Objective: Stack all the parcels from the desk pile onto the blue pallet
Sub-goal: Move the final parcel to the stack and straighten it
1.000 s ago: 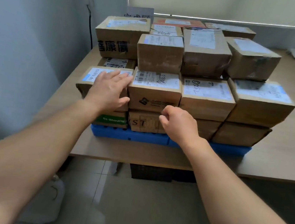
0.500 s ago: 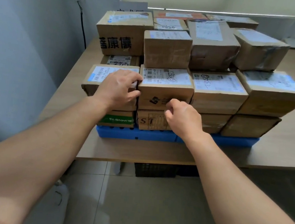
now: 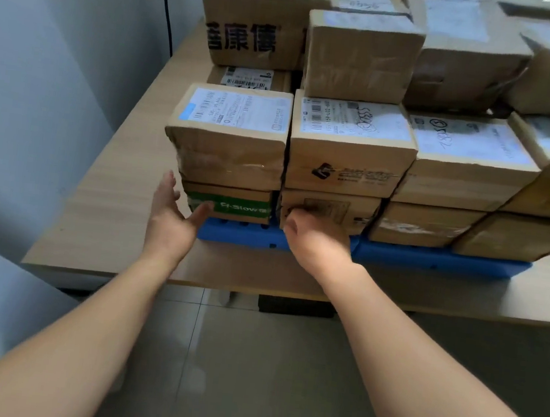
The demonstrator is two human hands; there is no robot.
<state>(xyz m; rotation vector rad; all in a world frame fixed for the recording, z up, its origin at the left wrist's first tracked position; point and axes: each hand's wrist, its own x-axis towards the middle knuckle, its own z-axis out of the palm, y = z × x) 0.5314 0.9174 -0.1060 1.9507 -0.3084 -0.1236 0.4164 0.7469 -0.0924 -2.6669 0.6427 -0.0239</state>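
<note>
on the pallet parcels sit layered, stacking seemingly done; left hand spread, right hand curled, both empty.

A pale grey wall stands left of my fingers; wooden desk beneath them, grey tiled floor nearer me.

Parcels on pallet on desk
</note>
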